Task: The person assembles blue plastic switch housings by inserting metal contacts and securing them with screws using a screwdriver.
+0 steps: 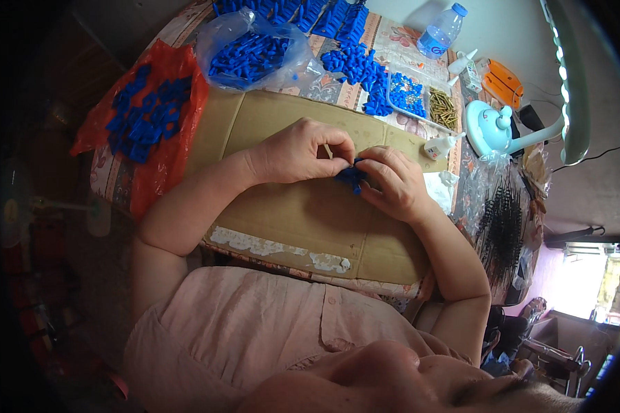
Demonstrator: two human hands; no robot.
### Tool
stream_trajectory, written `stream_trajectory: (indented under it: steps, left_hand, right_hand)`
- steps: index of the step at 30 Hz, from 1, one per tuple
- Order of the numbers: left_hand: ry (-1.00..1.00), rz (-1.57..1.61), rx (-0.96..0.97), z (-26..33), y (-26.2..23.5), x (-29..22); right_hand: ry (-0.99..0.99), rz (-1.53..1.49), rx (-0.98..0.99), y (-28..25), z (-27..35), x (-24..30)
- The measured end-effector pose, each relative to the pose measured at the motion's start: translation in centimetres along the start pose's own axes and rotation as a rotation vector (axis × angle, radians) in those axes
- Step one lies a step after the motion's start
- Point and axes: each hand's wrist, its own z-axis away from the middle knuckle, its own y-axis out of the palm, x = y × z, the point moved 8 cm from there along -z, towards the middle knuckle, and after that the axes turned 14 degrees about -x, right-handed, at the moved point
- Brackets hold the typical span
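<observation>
The right hand grips a small dark-blue plastic piece between thumb and fingers, directly between the two hands and above a cardboard sheet on the counter, while the left hand has thumb and forefinger closed together at the piece's edge, what lies between their tips too hidden to tell. Left of the hands spreads a red plastic bag with blue parts; beyond the right hand stand a small white bottle and a pale turquoise lamp.
</observation>
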Motion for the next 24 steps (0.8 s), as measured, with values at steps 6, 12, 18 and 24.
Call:
stream_trajectory:
  steps: [6, 12, 18, 24]
  left_hand:
    - [-0.098, 0.083, 0.001, 0.1, -0.1, 0.6]
    - [-0.088, 0.067, -0.016, 0.1, -0.2, 0.5]
    - [0.301, -0.125, -0.054, 0.3, -0.1, -1.6]
    - [0.559, -0.309, -0.163, 0.8, 0.3, -3.0]
  right_hand:
    - [0.003, -0.012, -0.008, -0.1, -0.2, 0.0]
    - [0.010, 0.003, -0.042, -0.5, -0.1, -0.2]
    - [0.014, -0.009, -0.129, -1.1, -0.2, -0.3]
    - [0.046, -0.016, -0.156, -1.3, 0.1, -0.7]
